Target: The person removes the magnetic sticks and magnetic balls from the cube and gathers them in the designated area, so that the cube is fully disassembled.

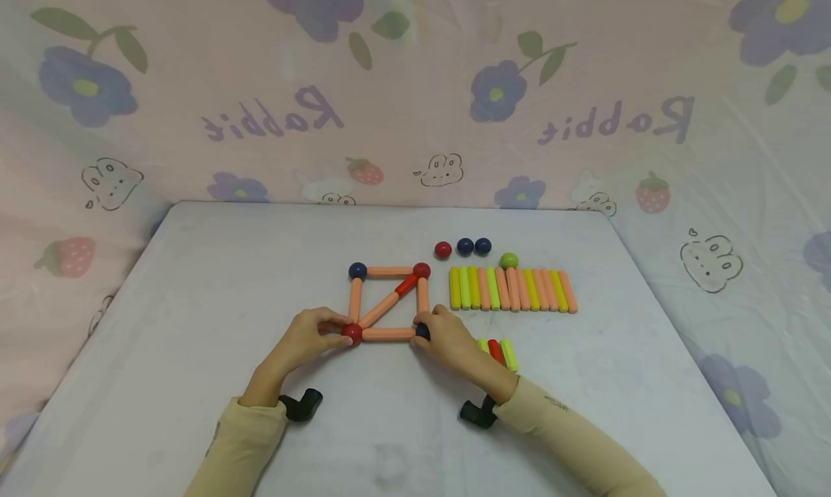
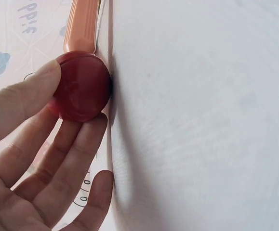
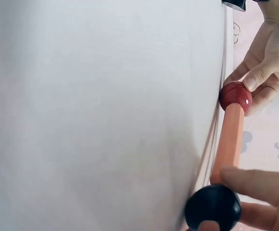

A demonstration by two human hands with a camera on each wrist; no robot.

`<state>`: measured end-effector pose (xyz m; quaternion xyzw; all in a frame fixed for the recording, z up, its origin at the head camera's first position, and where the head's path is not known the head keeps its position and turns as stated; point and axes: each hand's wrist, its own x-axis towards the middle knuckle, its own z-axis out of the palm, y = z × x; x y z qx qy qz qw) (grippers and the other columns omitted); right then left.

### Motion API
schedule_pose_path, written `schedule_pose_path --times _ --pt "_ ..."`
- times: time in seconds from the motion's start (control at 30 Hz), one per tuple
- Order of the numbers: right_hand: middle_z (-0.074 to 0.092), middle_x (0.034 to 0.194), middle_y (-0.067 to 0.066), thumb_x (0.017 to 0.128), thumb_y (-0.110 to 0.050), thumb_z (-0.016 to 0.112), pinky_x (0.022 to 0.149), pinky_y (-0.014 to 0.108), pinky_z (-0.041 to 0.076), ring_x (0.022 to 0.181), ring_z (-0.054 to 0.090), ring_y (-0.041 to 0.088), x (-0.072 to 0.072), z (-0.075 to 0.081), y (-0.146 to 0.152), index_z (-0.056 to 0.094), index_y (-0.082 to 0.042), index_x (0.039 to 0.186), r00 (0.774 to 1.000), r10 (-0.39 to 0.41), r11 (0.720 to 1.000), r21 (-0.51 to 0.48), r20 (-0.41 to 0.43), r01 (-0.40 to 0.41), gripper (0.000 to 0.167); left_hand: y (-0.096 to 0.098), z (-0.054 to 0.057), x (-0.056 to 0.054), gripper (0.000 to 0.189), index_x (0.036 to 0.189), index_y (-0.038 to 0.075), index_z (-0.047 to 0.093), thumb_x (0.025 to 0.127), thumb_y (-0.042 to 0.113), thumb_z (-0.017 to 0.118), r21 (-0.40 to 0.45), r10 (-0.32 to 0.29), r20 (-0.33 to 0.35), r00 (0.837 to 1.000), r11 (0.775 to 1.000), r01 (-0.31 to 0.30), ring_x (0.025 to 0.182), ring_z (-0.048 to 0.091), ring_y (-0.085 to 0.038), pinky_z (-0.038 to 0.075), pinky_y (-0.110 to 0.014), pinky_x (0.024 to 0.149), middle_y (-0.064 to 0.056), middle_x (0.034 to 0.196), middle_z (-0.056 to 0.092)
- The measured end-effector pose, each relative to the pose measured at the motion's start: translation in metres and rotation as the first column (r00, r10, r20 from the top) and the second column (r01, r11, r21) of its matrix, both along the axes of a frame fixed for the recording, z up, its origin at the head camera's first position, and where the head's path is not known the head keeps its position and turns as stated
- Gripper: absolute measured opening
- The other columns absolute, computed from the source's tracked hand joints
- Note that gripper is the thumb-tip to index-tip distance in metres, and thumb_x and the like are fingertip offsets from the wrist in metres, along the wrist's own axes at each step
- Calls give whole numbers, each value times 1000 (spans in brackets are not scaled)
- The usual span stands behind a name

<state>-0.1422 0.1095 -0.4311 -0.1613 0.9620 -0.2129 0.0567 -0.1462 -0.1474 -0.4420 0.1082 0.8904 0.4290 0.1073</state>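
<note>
A flat square of orange sticks joined at ball corners lies on the table, crossed by a diagonal of one orange stick (image 1: 379,311) and one red stick (image 1: 407,286). My left hand (image 1: 308,342) pinches the red ball (image 2: 84,86) at the near left corner between thumb and fingers. At the near right corner, my right hand (image 1: 449,338) grips a dark blue ball (image 3: 213,208), one fingertip by the end of the near orange stick (image 3: 229,139). The far corners are a dark blue ball (image 1: 358,270) and a red ball (image 1: 421,270).
Right of the square stands a row of yellow, green and orange sticks (image 1: 513,289). Behind it lie a loose red ball (image 1: 443,249), two dark blue balls (image 1: 465,247) and a green ball (image 1: 509,260). Short green and red sticks (image 1: 508,355) lie beside my right forearm, partly hidden.
</note>
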Motion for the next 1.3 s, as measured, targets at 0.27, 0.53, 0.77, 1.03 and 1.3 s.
schedule_pose_path --times 0.27,0.53,0.77,1.03,1.3 --pt "63 90 16 86 -15 71 68 35 55 71 60 21 0 0 -2 71 -2 97 998 44 999 1 -41 -44 17 1 2 0 32 111 1 70 81 11 76 4 4 6 1000 1000 -4 104 66 -31 52 -46 95 -16 106 72" --pt "63 90 12 88 -15 67 64 29 49 71 55 18 -2 3 -1 71 -5 95 998 54 999 9 14 -54 12 -2 2 1 33 111 2 70 81 12 77 -5 5 10 1000 1000 -5 104 65 -31 52 -46 94 -15 106 73" --pt "65 93 9 89 -15 63 69 28 46 76 53 17 -6 9 6 69 -9 95 991 65 996 -62 121 -57 10 -6 2 0 34 111 2 71 80 13 78 -12 -14 11 1000 1000 15 100 67 -30 53 -46 91 -15 104 73" --pt "66 104 13 92 -16 61 66 25 48 79 54 17 -27 17 35 64 -4 111 984 93 948 -317 151 -41 22 -4 4 1 35 110 1 71 79 14 79 -14 -12 14 1000 1000 12 99 68 -30 54 -45 90 -16 105 72" --pt "57 119 23 93 -15 60 56 22 47 71 54 17 -56 26 82 55 1 126 964 -26 857 -491 263 158 37 -4 4 1 36 111 0 70 79 13 78 -11 -2 36 999 1000 2 99 68 -30 55 -44 90 -17 106 72"
